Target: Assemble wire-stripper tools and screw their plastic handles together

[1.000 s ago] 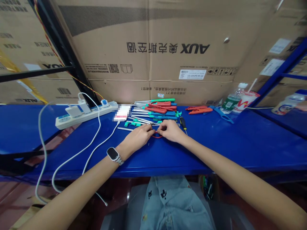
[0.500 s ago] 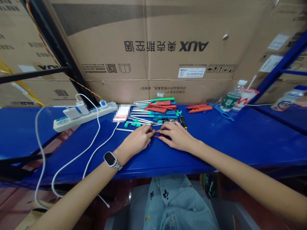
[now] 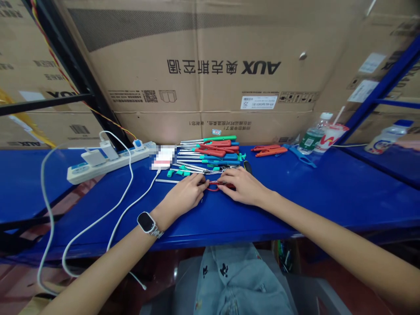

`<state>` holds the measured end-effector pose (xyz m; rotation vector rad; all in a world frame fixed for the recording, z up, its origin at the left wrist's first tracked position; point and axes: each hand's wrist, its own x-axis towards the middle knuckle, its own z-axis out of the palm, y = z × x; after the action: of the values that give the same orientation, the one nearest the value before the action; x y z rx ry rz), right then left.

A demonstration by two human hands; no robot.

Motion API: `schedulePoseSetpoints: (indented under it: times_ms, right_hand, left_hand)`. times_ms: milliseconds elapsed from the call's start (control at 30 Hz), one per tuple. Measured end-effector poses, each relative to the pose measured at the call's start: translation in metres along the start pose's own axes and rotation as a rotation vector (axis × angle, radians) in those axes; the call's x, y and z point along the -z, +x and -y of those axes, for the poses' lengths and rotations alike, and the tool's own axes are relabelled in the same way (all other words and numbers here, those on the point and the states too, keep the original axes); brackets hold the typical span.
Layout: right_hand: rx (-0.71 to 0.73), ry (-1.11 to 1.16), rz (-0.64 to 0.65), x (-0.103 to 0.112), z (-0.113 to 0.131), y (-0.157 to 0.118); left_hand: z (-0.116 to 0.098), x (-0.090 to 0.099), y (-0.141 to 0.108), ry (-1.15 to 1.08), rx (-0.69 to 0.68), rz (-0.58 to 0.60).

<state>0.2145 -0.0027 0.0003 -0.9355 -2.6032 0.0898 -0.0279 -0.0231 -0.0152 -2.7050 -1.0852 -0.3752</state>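
On the blue table (image 3: 295,197), my hands work close together over a long-necked lighter with a red handle part (image 3: 213,183). Its metal tube (image 3: 166,181) sticks out to the left, past my left hand (image 3: 188,191). The left fingers are closed on the lighter's middle. My right hand (image 3: 244,186) pinches the red handle end, and much of that end is hidden beneath the fingers. Just behind lies a row of similar lighters (image 3: 216,151) with red, green and blue handles. Small teal caps (image 3: 180,172) are scattered beside them.
A white power strip (image 3: 111,164) with chargers and cables stands at left, near a blurred-out phone (image 3: 163,156). Orange-red handle shells (image 3: 269,151), a blue one (image 3: 302,156), a bottle (image 3: 310,139) and a cup (image 3: 330,138) are at right. Cardboard boxes (image 3: 213,39) back the table.
The view has shifted slightly. My right hand has moved a little over the red handle, and more red shows under its fingers. Both hands keep their hold.
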Motion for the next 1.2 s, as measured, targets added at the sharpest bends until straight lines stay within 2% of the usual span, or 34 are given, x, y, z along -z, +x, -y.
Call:
schedulePoseSetpoints:
  times_ms: [333,433,733,967,1200]
  right_hand:
    - [0.101,-0.362,0.115,0.006,0.01,0.0]
    - [0.116,-0.402,0.154,0.01,0.012,0.002]
    - [0.105,-0.33,0.194,0.015,0.01,-0.001]
    - [0.068,-0.222,0.124,0.016,0.011,0.001]
    - [0.018,-0.127,0.064,0.005,0.011,0.007]
  left_hand:
    - [0.0,0.001,0.0,0.002,-0.01,-0.004]
    - [0.0,0.0,-0.001,0.02,-0.01,0.007]
    - [0.001,-0.001,0.004,0.089,-0.029,0.006]
    - [0.003,-0.002,0.003,0.015,-0.048,0.006]
    - [0.002,-0.002,0.002,0.022,-0.052,-0.006]
